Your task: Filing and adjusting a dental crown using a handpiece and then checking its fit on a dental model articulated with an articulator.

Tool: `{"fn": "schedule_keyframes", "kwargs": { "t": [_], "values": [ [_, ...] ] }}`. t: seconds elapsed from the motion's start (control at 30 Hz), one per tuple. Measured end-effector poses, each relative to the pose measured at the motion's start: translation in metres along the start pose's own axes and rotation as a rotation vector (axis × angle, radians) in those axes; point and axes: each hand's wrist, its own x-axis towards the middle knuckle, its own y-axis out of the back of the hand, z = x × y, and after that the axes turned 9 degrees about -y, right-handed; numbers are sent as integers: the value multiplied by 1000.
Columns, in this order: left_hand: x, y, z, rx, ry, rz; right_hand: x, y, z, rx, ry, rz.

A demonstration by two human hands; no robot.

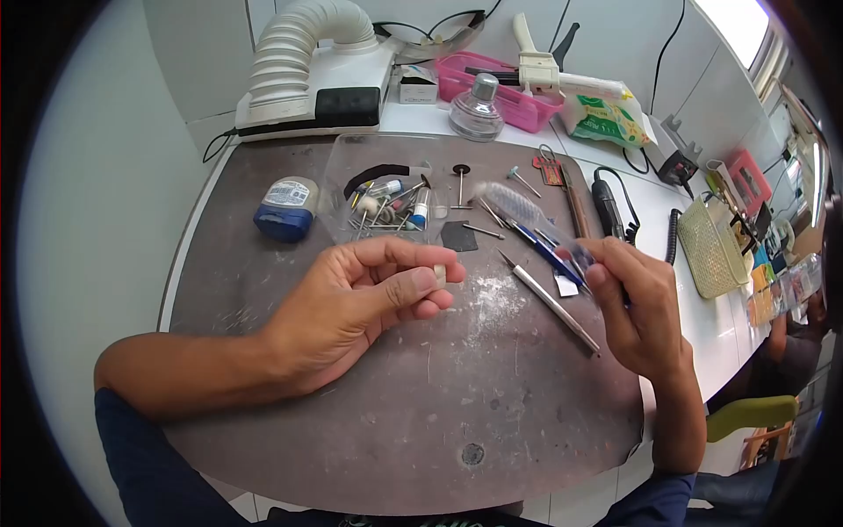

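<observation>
one small pale piece [440, 275] sits pinched in the grip of the left hand [364, 303], above a brown table [378, 439]
thumb and fingertips press it from both sides, likely to steady it with one end exposed; the right hand [639, 303] has its grip closed round a blurred see-through tool [525, 206] slanting up and left, perhaps for a light hold; a silver pen-like tool [555, 309] lies between the hands beside white powder [493, 300], seemingly within easy reach
</observation>
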Motion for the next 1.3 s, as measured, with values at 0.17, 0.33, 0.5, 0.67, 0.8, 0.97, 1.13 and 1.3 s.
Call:
{"fn": "schedule_keyframes", "kwargs": {
  "t": [0.17,0.33,0.5,0.67,0.8,0.97,1.13,1.3],
  "values": [
    [-2,4,1,-23,19,-18,-2,-2,-4,-35,84,-103],
    [-2,2,2,6,72,-60,-2,-4,-9,-54,163,-174],
    [-2,-2,5,51,100,-62,3,0,-2,-73,133,-222],
    [0,-4,5,94,93,-49,5,14,12,-17,76,-76],
    [-2,-4,5,122,54,-83,5,4,-7,-63,150,-248],
    [-4,0,2,171,47,-111,8,10,26,7,-141,237],
    [-4,-4,0,232,-13,-70,2,-6,9,-92,-284,148],
    [-7,-10,1,278,-17,-106,-1,-11,14,-207,-266,80]
  ]
}}
